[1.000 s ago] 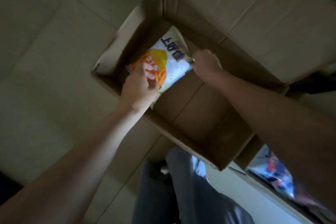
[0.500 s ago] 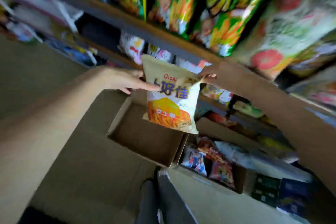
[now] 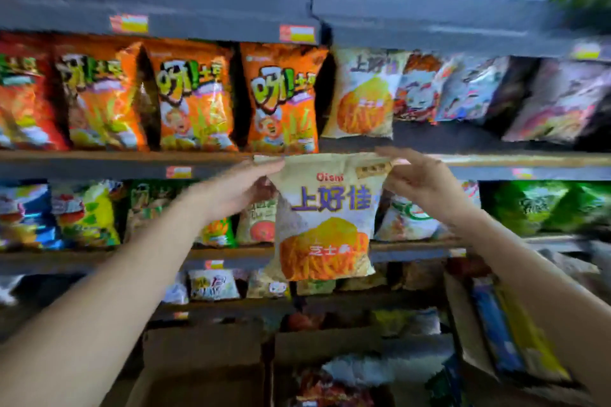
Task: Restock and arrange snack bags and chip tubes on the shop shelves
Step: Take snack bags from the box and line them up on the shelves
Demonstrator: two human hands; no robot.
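Mid-restock: left hand and right hand each pinch a top corner of the cream snack bag, hanging centre frame just below its matching bag on the upper shelf, not yet placed.

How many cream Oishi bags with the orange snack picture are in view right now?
2: one cream Oishi bag hanging between the left hand and right hand; another on the shelf above. More may hide behind.
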